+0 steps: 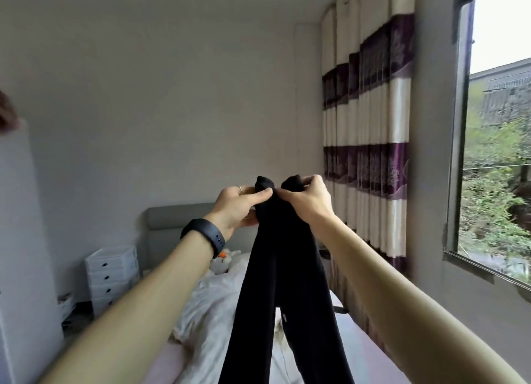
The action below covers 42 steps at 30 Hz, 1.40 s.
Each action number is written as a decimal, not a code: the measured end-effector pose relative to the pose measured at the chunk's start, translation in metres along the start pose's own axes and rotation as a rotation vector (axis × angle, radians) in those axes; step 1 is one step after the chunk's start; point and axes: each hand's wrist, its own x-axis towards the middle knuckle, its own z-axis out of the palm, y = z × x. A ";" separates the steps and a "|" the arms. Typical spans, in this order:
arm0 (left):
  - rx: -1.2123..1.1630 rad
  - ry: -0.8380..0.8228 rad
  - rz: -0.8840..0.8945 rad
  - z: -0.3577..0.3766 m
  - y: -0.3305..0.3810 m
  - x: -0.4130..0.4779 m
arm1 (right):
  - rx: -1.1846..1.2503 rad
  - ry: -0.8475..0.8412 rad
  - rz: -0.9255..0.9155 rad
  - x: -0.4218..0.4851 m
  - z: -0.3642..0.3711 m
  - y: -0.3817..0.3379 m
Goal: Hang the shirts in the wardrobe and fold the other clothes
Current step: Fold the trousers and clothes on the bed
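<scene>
A pair of black trousers (283,268) hangs in the air in front of me, its two legs side by side and running down out of the frame. My left hand (238,205), with a ring and a dark wristband, pinches the top end of the left leg. My right hand (309,199) grips the top end of the right leg. The two hands are close together, almost touching, held up at chest height above the bed.
Below lies a bed (184,360) with a rumpled white duvet (207,306) and a grey headboard (172,219). A white drawer unit (110,277) stands at the left wall. Striped purple and cream curtains (370,139) and an open window (500,153) are on the right.
</scene>
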 end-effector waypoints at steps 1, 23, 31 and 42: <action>-0.008 0.008 0.009 0.005 0.001 -0.004 | 0.036 -0.011 0.002 -0.005 0.000 0.002; 0.351 0.084 0.040 -0.023 0.003 -0.113 | 0.220 -0.426 0.138 -0.063 -0.049 0.058; 0.652 0.291 0.139 -0.057 0.023 -0.181 | 0.183 -0.379 -0.157 -0.119 -0.032 0.014; 0.644 0.431 0.235 -0.096 0.037 -0.264 | -0.134 -0.198 -0.365 -0.200 -0.013 -0.032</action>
